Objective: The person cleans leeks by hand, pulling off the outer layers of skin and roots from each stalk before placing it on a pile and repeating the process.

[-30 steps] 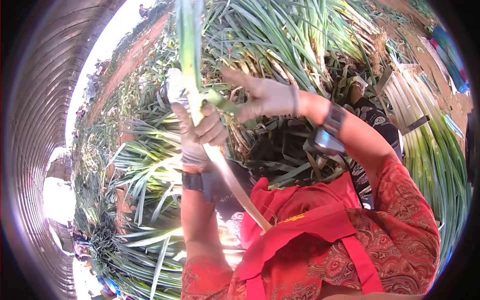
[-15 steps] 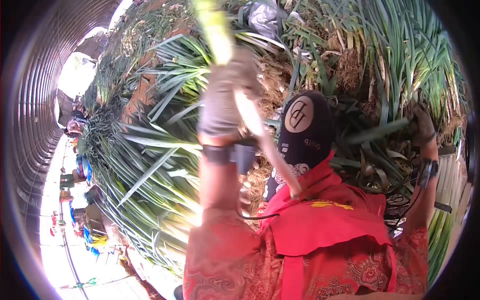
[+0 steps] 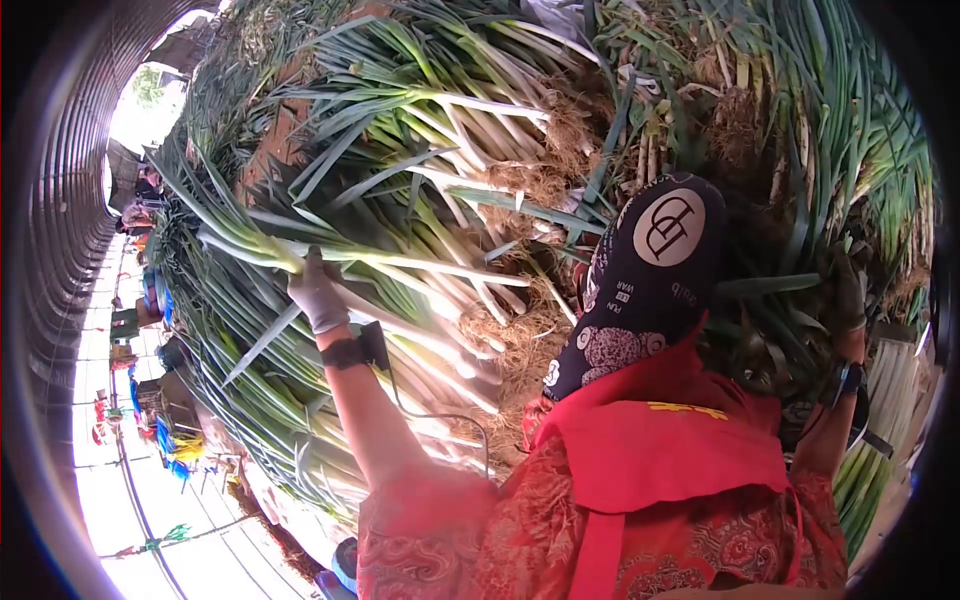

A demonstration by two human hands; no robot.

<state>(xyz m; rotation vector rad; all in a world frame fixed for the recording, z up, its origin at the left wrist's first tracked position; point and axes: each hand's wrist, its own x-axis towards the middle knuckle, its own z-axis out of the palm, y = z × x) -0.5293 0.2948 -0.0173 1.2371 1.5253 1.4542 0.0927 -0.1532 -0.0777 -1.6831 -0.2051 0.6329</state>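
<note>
My left hand (image 3: pixel 318 290), in a pale glove, is closed around green onions (image 3: pixel 268 252) with long leaves and white stalks. It hangs over the left side of a big heap of green onions (image 3: pixel 430 300), whose rooted ends point to the right. My right hand (image 3: pixel 848 290), in a dark glove, is at the right beside leafy stalks; its fingers look curled, and what they hold is hidden. A loose green leaf (image 3: pixel 768 286) lies just left of it.
A dark patterned cap (image 3: pixel 655 255) and a red collar (image 3: pixel 670 440) fill the lower middle. More bundled onions (image 3: pixel 870 130) stand at upper right. Ribbed curved wall (image 3: pixel 75 190) runs along the left. People and coloured items (image 3: pixel 150 400) are far left, near a bright floor.
My left hand has swung from close to the camera at upper centre down and left over the heap, still holding green onions. My right hand has stayed at the right, shifting slightly downward.
</note>
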